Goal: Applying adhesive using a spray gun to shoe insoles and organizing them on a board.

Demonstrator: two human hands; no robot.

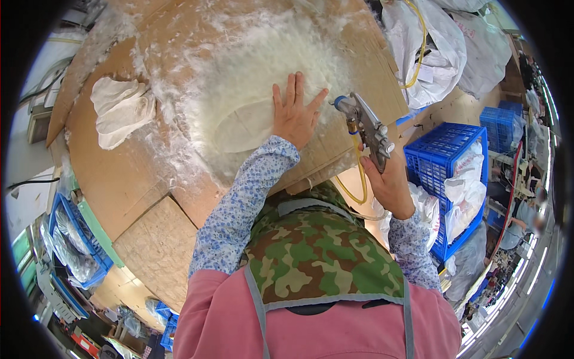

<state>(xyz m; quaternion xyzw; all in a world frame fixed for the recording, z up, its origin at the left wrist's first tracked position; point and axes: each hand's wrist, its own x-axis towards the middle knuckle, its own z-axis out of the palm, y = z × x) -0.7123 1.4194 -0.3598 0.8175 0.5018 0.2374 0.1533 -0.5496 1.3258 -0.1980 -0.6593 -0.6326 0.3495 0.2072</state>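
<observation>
My left hand [294,113] lies with fingers spread on a pale, insole-shaped piece [244,127] on the cardboard-covered table, covering its right end. My right hand [387,182] is wrapped round the handle of a metal spray gun [372,130]. The gun's blue-ringed nozzle end points left toward my left hand. A yellow hose [360,173] hangs from the gun beside the table edge. Farther left on the table lies a small stack of similar off-white pieces [119,112]. White residue coats the cardboard around the piece under my hand.
Cardboard [143,209] covers the table. To the right stand a blue plastic crate [426,163] holding white bags and, farther back, large white sacks [445,51] with another length of yellow hose over them. Another blue crate [89,272] with plastic-wrapped goods sits at the lower left.
</observation>
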